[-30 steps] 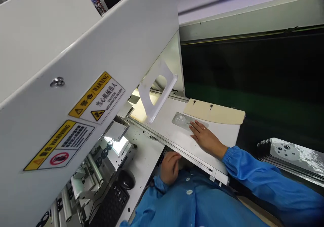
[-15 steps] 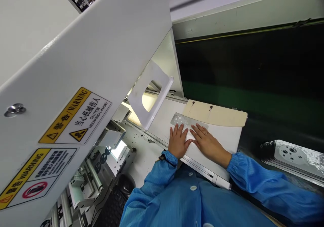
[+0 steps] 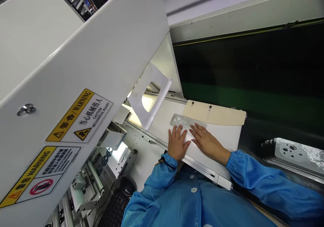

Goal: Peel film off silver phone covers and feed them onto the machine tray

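Observation:
A thin grey metal plate (image 3: 182,121) with round holes lies flat on the white machine table (image 3: 225,134). My left hand (image 3: 177,142) rests flat at the plate's near edge, fingers stretched out and together. Beside it, my right hand (image 3: 206,140) also lies flat, a ring on one finger, its fingertips on the plate's right part. Both arms wear blue sleeves. Neither hand grips anything.
A beige guide board (image 3: 215,115) sits at the table's far edge. A white angled bracket (image 3: 150,95) hangs over the table's left end, under a large white machine cover (image 3: 83,68) with warning labels. A stack of similar metal plates (image 3: 293,154) lies at right. A dark conveyor (image 3: 253,75) runs behind.
One second ago my left hand was low by my chest; it came up onto the table beside my right hand. Since half a second ago both hands have stayed nearly still.

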`<action>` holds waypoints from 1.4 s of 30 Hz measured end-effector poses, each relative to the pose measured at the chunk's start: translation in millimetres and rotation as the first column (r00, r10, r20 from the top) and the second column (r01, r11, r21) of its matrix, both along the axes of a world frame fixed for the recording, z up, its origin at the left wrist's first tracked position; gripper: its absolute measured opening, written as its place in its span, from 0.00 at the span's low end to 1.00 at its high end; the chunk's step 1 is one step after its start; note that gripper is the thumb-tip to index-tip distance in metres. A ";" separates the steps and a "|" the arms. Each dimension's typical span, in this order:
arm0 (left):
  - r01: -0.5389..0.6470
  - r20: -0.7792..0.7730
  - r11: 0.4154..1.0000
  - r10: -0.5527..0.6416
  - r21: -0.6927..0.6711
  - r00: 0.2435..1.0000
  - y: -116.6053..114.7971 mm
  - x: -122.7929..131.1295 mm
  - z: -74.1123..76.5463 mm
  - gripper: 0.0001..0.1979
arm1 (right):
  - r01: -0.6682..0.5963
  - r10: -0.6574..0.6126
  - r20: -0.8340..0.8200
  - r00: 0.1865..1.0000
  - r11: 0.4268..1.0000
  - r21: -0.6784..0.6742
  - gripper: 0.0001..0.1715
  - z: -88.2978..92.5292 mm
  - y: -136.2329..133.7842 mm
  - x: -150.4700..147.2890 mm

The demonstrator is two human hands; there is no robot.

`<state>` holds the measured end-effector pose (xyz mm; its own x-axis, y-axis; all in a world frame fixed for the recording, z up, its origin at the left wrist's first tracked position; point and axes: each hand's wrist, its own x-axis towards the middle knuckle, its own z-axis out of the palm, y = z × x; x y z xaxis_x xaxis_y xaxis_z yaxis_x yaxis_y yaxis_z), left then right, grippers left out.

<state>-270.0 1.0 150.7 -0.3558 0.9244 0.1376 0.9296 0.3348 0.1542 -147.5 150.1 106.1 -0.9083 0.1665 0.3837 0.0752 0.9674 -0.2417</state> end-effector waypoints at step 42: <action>0.663 0.200 0.541 -0.830 0.517 0.521 -81.7 123.6 -1.2 0.10 | 0.992 -0.982 0.158 -0.103 -0.089 0.093 0.26 -0.6 -185.1 480.3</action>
<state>-146.4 -80.8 149.5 0.3537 0.7763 0.5218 0.6233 -0.6116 0.4874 332.8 -34.9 105.5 0.2291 0.9411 0.2489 0.9703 -0.2004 -0.1352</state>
